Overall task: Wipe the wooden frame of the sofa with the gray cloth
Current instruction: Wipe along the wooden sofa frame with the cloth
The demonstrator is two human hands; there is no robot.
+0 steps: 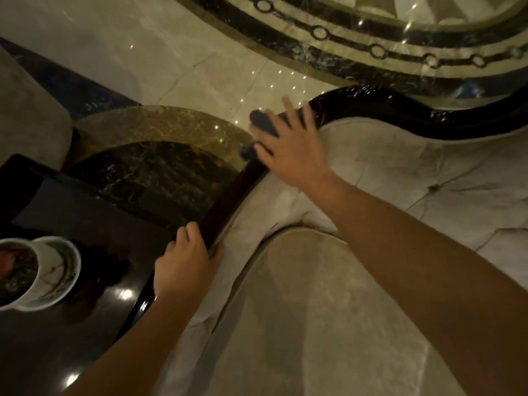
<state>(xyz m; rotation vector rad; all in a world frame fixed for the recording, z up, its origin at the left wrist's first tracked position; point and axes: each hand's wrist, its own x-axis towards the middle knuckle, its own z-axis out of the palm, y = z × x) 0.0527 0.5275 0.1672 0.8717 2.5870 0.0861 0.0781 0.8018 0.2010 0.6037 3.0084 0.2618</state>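
Note:
The sofa's dark glossy wooden frame [400, 110] curves along the top of the beige tufted back and runs down toward the lower left. My right hand [288, 144] lies flat on the frame at its bend, fingers spread, pressing the gray cloth [261, 122] against the wood. Only bits of the cloth show past my fingers and thumb. My left hand [185, 258] grips the lower stretch of the frame [228, 192], fingers curled over its edge.
A dark side table [71, 324] stands left of the sofa with a white patterned pot [48, 270] on it. Behind it is a round marble tabletop [160, 164]. A beige cushion [328, 324] fills the lower middle. Polished marble floor [171, 52] lies beyond.

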